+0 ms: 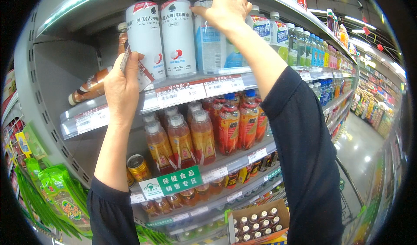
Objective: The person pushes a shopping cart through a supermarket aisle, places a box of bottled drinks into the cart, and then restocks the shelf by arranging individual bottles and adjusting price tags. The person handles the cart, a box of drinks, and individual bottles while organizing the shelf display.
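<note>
On the upper shelf, my right hand (228, 10) reaches over a white and blue bottle (210, 43) with a black cap; its fingertips are hidden behind the hand, so a firm grip cannot be made out. My left hand (125, 82) holds paper price tags (143, 75) between thumb and fingers, in front of the shelf edge. Two white drink bottles with black caps stand beside each other, the left one (145, 36) just behind the tags and the other (178, 36) to its right. A brown drink bottle (91, 85) lies tilted on its side left of my left hand.
Price labels (180, 93) line the shelf edge. Below stand amber drink bottles (177, 137) and red-orange bottles (228, 124). An open cardboard box (260, 233) of capped bottles is at the bottom. Green packets (63, 196) hang at left. An aisle floor (361, 140) runs along the right.
</note>
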The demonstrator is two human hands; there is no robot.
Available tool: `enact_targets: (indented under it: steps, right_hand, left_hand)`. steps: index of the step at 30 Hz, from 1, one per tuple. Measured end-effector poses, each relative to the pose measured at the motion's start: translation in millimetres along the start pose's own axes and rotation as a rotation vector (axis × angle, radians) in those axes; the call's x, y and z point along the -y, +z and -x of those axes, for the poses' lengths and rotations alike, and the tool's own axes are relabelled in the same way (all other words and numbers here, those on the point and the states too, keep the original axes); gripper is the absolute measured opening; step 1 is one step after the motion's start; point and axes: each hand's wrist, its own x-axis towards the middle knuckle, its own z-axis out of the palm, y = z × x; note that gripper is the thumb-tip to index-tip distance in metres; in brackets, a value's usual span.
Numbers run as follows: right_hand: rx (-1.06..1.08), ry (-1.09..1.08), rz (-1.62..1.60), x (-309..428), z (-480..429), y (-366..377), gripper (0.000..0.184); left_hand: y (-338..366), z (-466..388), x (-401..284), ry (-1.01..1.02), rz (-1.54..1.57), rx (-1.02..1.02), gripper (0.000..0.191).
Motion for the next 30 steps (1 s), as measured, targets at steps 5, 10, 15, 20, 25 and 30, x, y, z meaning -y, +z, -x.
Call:
enact_targets:
  steps: [5, 10, 15, 20, 25, 30]
  right_hand:
    - [-0.041, -0.017, -0.014, -3, 2, 6, 0.067]
    - [-0.073, -0.059, -0.046, -6, 4, 8, 0.065]
    - [-0.096, -0.097, -0.074, -9, 9, 7, 0.064]
    - [-0.105, -0.101, -0.077, -8, 9, 7, 0.065]
    - [-0.094, -0.089, -0.067, -8, 7, 10, 0.064]
    - [-0.092, -0.078, -0.050, -9, 6, 14, 0.065]
  left_hand:
    - [-1, 1, 0, 0.001, -0.006, 0.003, 0.033]
    - [0, 0, -1, -0.018, -0.007, 0.004, 0.032]
    - [0, 0, 0, 0.017, -0.023, -0.008, 0.031]
    - [-2, 0, 1, 0.007, -0.011, -0.007, 0.030]
    - [-3, 1, 2, -0.014, 0.018, -0.005, 0.032]
    - [-4, 1, 4, -0.025, 0.007, -0.022, 0.031]
